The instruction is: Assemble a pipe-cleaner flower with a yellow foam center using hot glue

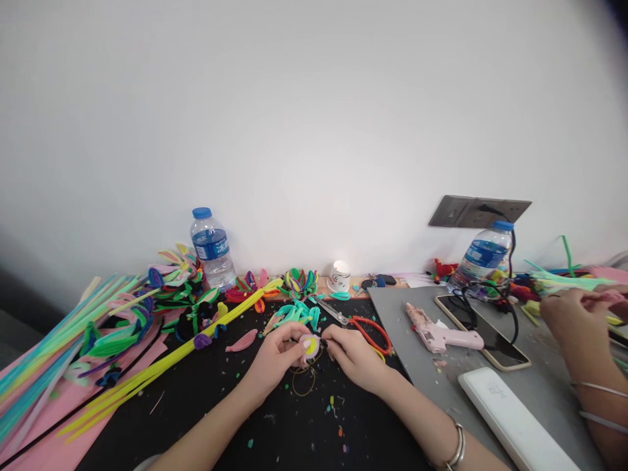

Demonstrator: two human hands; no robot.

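My left hand and my right hand meet over the black mat, both pinched on a small coiled pipe-cleaner piece, pink outside with a yellow centre. A thin wire loop lies just under the hands. Red-handled pliers and scissors lie right behind my right hand. Teal pipe-cleaner petals sit behind my left hand.
Long pipe cleaners and finished flowers fill the left. Two water bottles and a paper cup stand by the wall. On the grey board: pink glue gun, phone, white case. Another person's hands work at the right.
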